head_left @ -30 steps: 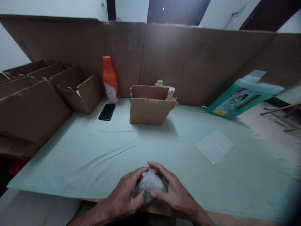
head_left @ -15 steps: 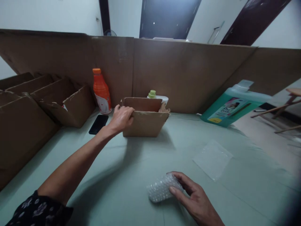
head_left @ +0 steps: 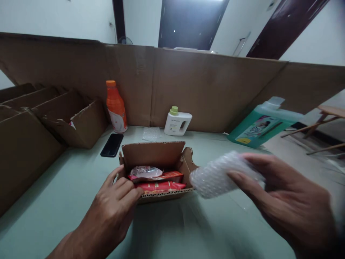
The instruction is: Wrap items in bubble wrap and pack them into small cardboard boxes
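Far left: open cardboard bins [head_left: 78, 120] stand in a row against the cardboard wall [head_left: 205, 90]; the nearest shows a scrap of something pale and red inside, too small to identify. Just right of them, an orange bottle [head_left: 116, 107] stands upright, with a black phone [head_left: 112, 145] flat on the table [head_left: 54, 201] in front of it.

My left hand [head_left: 113, 212] rests on the near left corner of the small cardboard box [head_left: 156, 158], fingers curled over its front edge, thumb spread to the side. The box is open at the top and holds red snack packets [head_left: 159, 181], lying flat and stacked.

Behind the box: a white jug with green cap [head_left: 177, 122], upright.

My right hand [head_left: 285, 198] pinches a bubble-wrapped bundle [head_left: 215, 176] between thumb and fingers, in the air just right of the box. Contents not discernible.

Far right: a teal detergent jug [head_left: 261, 124] leans against the wall.
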`<action>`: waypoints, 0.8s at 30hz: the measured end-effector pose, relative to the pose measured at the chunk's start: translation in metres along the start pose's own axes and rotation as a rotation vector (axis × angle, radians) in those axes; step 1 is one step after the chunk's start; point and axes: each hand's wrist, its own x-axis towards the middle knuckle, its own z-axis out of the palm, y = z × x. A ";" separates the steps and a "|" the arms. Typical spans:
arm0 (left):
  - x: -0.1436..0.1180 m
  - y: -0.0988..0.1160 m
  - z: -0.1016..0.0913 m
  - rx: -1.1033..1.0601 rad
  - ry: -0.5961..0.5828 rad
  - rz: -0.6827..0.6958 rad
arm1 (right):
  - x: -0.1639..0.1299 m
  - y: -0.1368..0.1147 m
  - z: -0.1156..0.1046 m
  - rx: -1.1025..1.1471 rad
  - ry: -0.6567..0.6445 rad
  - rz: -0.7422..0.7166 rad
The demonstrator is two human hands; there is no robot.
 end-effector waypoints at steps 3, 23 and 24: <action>-0.005 0.001 -0.001 0.014 0.022 0.009 | 0.033 -0.034 0.005 0.009 -0.067 -0.185; -0.010 -0.002 0.012 0.009 0.086 -0.002 | 0.062 -0.036 0.129 -0.707 -1.049 -0.665; -0.010 -0.003 0.013 0.009 0.093 -0.003 | 0.059 -0.034 0.130 -0.721 -1.060 -0.677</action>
